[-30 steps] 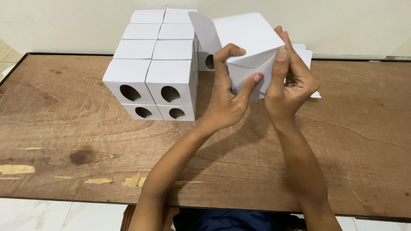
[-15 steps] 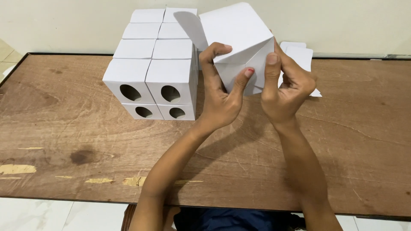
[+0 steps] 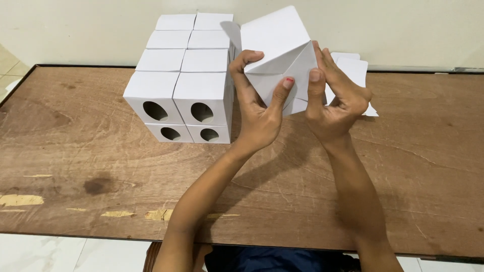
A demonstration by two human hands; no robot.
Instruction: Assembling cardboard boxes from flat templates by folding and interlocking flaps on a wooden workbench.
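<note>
A white cardboard box blank, partly folded, is held in the air above the wooden table. My left hand grips its left side, thumb and fingers pressing a flap. My right hand grips its right side, thumb on the front panel. The box's top panel tilts up toward the wall.
A stack of finished white boxes with oval holes in their fronts stands in two layers at the left of my hands. Flat white blanks lie behind my right hand near the wall. The table's front edge runs along the bottom.
The box blank has been turned and lifted slightly. Its flaps are folded in more tightly, and both hands have shifted their grip on it.
</note>
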